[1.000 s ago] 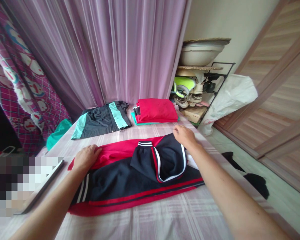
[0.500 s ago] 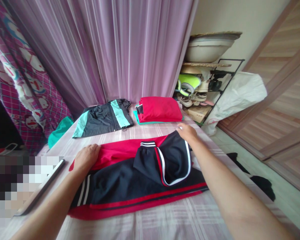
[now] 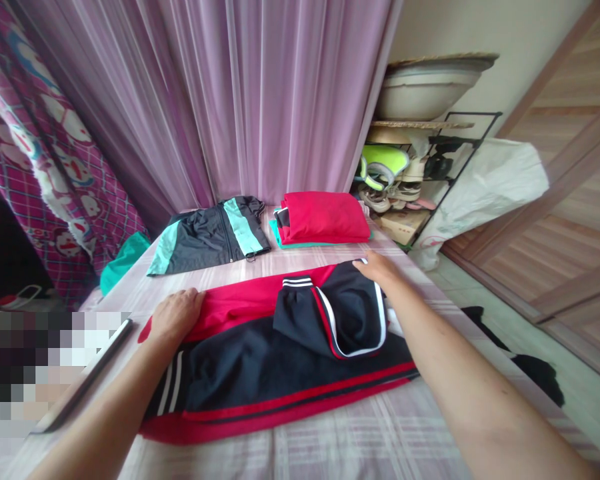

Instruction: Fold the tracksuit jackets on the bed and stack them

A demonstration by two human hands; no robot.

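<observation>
A navy and red track jacket (image 3: pixel 240 367) with white-striped cuffs lies folded in front of me on the bed. My left hand (image 3: pixel 177 313) rests flat on the red fabric at its left end, fingers stretched out. At the far right corner, my right hand (image 3: pixel 377 270) pinches the navy cloth by its white-piped edge. One sleeve (image 3: pixel 300 313) lies folded back over the middle, its cuff pointing away from me. Part of the jacket's right end is hidden behind my right forearm.
Beyond it lie a dark jacket with mint panels (image 3: pixel 205 233) and a stack of folded red clothes (image 3: pixel 325 217). A purple curtain (image 3: pixel 280 100) hangs behind the bed. To the right stand a shoe rack (image 3: pixel 450 180) and a wooden wardrobe (image 3: pixel 555 220). A blurred-out device (image 3: pixel 80 387) lies at left.
The folded-back sleeve and its white-piped edge have shifted slightly away from me, and a small white patch now shows beside my right forearm. My left hand stays on the red fabric.
</observation>
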